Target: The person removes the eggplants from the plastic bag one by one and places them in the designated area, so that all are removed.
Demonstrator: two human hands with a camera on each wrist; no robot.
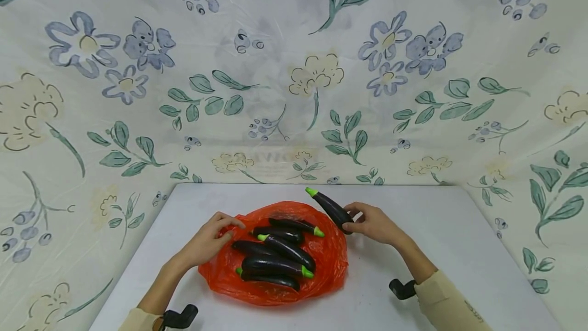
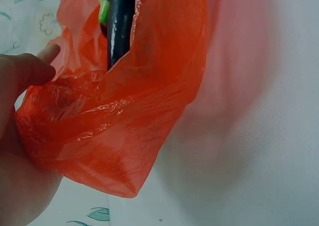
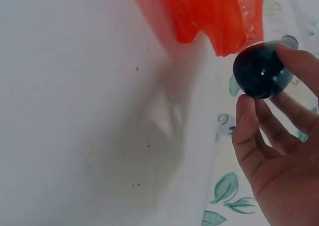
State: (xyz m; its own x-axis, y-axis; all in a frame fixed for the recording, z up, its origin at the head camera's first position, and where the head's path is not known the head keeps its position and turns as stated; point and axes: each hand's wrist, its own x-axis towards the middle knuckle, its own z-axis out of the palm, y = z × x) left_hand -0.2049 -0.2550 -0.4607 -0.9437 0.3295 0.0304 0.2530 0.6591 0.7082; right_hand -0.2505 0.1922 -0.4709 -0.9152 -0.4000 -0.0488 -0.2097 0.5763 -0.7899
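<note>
A dark purple eggplant (image 1: 332, 209) with a bright green stem end is held in my right hand (image 1: 374, 223), over the right edge of a red plastic bag (image 1: 328, 269). The thumb and fingers pinch its rounded end, and the stem points up and to the left. The right wrist view shows that glossy rounded end (image 3: 261, 71) between thumb and fingertips. Several more eggplants (image 1: 275, 265) lie stacked in the open bag. At the bag's left rim, my left hand (image 1: 206, 241) touches the plastic, with thumb and index finger apart.
A white table (image 1: 390, 290) carries the bag. Behind it and at the sides hangs a pale cloth (image 1: 275, 91) printed with flowers and leaves. Black wrist mounts (image 1: 402, 289) stick out beside both sleeves.
</note>
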